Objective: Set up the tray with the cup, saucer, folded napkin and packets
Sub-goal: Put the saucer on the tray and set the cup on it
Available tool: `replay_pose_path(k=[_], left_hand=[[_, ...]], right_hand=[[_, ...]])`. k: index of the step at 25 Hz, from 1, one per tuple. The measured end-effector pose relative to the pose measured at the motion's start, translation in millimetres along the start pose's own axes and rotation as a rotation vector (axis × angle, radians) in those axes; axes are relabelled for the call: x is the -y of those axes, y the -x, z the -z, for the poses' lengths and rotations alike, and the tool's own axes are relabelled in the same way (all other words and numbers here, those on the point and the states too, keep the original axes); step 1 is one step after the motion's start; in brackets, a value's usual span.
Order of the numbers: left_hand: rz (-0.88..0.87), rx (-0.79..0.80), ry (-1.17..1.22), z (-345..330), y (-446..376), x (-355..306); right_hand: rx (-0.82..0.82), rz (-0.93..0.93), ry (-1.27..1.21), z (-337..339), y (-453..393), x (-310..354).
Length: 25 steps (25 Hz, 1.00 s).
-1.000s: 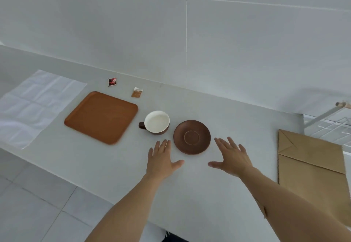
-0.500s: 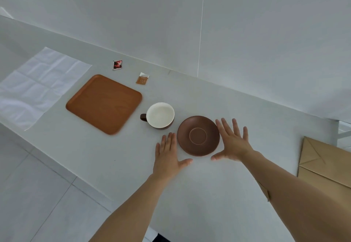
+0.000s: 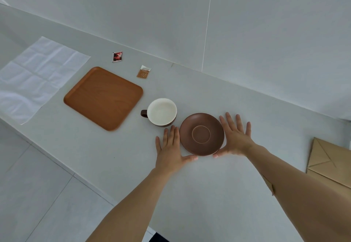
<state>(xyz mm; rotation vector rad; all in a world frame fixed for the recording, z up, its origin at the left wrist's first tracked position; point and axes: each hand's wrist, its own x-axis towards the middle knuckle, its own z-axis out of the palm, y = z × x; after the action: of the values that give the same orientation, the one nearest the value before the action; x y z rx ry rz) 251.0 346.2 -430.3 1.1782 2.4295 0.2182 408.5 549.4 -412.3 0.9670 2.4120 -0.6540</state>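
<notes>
Brown saucer (image 3: pixel 201 134) flat on the pale bench (image 3: pixel 218 194), near its front edge. Landmark = saucer.

Left hand (image 3: pixel 171 151): palm down, fingers spread, just left of saucer. Thumb tip reaches under the saucer's near-left rim; contact likely but cannot tell for sure. Not gripping anything.

Right hand (image 3: pixel 234 138): palm down, fingers (image 3: pixel 238 122) splayed, on the saucer's right side. Edge of palm touching or just beside the rim, thumb curling to the near rim. No closed grip visible.

Both hands bracket the saucer, one each side; saucer not lifted as far as visible.

Cup (image 3: pixel 161 111): brown outside, white inside, empty, upright, just left and behind saucer, apart from it by a narrow gap. Handle points left.

Wooden tray (image 3: pixel 103 97): square, rounded corners, bare, left of the saucer beyond the cup, sitting at an angle.

Brown packet (image 3: pixel 143 71): behind and left of saucer, just past the tray's far right corner. Red packet (image 3: pixel 117 56): further left and back, near the wall.

White napkin (image 3: pixel 36 76): unfolded, creased, flat, far left of saucer beyond tray; its left part runs out of frame.

Brown paper bag (image 3: pixel 330 163): flat, right of saucer, at the frame edge.
</notes>
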Motion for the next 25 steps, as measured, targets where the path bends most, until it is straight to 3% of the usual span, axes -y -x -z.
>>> replay_pose_path(k=[25], left_hand=[[-0.019,-0.039,0.171,1.7,16.0,1.6]], right_hand=[[-0.085,-0.071,-0.192,-30.9,39.6,12.6]])
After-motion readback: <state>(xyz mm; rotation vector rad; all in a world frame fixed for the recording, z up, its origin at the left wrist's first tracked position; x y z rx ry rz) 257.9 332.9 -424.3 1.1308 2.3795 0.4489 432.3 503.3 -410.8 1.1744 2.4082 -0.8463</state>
